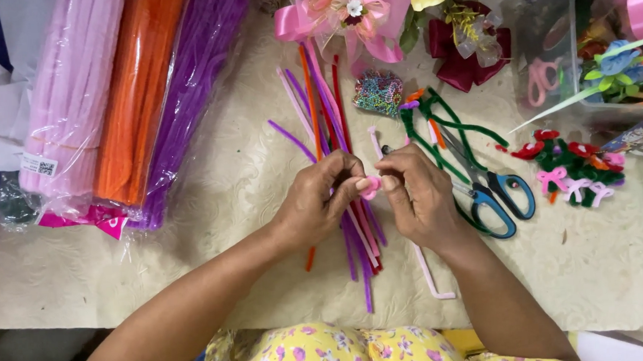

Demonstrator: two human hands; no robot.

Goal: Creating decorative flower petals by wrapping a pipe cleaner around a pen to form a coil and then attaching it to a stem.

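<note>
Clearly the person is in the middle of shaping a small pink coil [370, 187] of fuzzy craft wire. The left hand [319, 199] and the right hand [415, 193] meet over the cream mat [602, 275], and the fingers of both are pinched closed on this little piece, held just above the loose bundle of coloured wires [333, 128]. I judge the winding is nearly done; the next move asks for a careful turn of the fingertips so that the coil stays tight. How the wire end is tucked I cannot see, the thumbs cover it. The scissors [493, 192] lie just beside the right hand, partly under green wires [445, 128]. The packs of wires [138, 95] at the left are cut off by the picture's top edge.
</note>
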